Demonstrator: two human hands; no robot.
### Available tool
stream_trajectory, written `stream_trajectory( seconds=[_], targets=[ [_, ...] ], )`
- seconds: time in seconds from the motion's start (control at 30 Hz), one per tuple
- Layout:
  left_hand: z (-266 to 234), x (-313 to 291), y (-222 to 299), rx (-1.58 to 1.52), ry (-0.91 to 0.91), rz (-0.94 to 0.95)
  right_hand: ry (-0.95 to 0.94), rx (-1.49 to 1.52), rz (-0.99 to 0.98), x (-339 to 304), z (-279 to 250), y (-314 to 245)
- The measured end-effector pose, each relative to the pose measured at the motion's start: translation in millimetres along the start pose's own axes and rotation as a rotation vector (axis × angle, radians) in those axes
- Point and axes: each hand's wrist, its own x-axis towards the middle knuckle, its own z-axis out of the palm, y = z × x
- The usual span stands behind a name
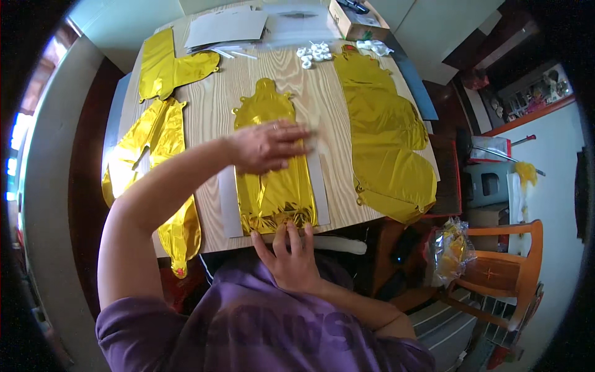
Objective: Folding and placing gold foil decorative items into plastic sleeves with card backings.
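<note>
A flat gold foil balloon point(266, 111) lies lengthwise on a grey card sheet point(229, 211) in the middle of the wooden table point(322, 105). My left hand point(269, 147) lies flat across the balloon's middle, fingers spread and pointing right. My right hand point(290, 251) presses the balloon's near end at the table's front edge, fingers spread. Neither hand grips anything.
More gold foil balloons lie at the left point(167, 65), along the left edge point(145, 149) and in a pile at the right point(384, 136). Grey sheets point(226, 28), small white pieces point(313, 53) and a cardboard box point(356, 22) sit at the far end. A wooden chair point(502, 273) stands at the right.
</note>
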Motion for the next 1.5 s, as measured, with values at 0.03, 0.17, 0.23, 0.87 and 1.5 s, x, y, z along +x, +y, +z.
stream_trajectory(
  seconds=[0.03,0.17,0.23,0.87,1.5],
  targets=[
    [-8.1,0.9,-14.4,0.060,-0.043,-0.062,0.002,0.008,-0.002,1.0,-1.8,0.0],
    [-28.6,4.2,-54.4,0.400,-0.149,-0.374,-0.040,0.037,-0.013,4.0,-9.2,-1.2],
    [-35.9,4.2,-51.7,0.482,-0.009,-0.487,-0.015,0.019,-0.022,3.3,-7.4,-1.2],
    [27.1,-38.2,190.7,0.090,0.390,-0.785,-0.377,0.629,0.349,138.9,-38.2,196.0],
    [30.3,-52.0,202.1,0.009,0.254,-0.705,-0.764,1.142,0.735,172.0,-16.4,190.6]
  ],
)
